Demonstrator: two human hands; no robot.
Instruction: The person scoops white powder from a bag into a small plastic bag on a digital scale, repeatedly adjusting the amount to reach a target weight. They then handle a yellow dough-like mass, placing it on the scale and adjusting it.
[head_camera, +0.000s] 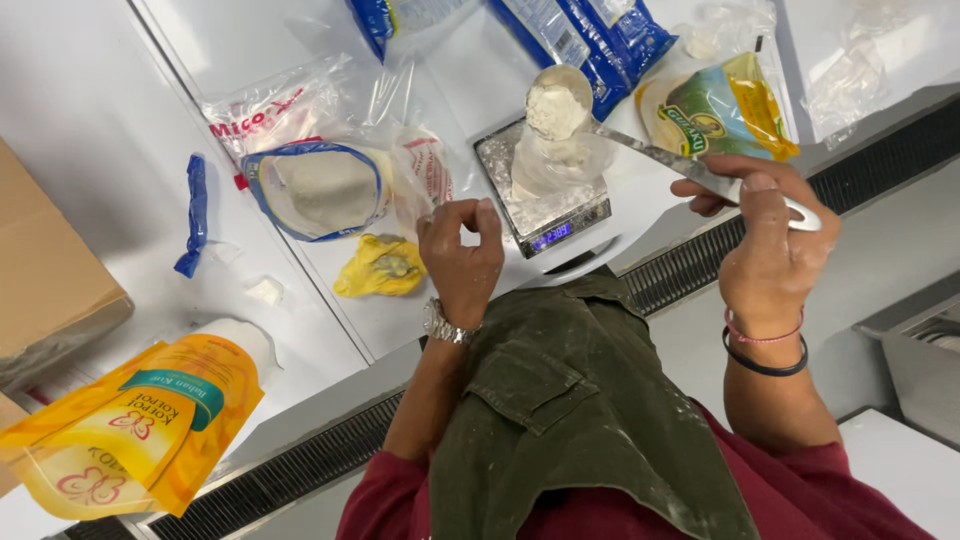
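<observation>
- Holding a metal spoon (640, 150) by its handle end, the right hand (775, 235) is closed around it with the thumb on top; head view, the only one.
- Spoon's long axis runs from the right hand up-left to the bowl, which is heaped with white powder (555, 105) and sits just above the scale (545, 195).
- On the scale stands a clear plastic bag (550, 160) with white powder already in it.
- Left hand (462, 260) hovers just left of the scale, thumb and forefinger curled toward each other, gripping nothing; it is the nearer hand to the scale.
- Left of the scale: an open blue-rimmed bag of flour (320, 188) and a crumpled yellow wrapper (380, 265) on the bench (100, 150).
- Right of the scale: a yellow-green pouch (720, 105).
- Far lower left of the scale: an orange pouch (130, 425).
</observation>
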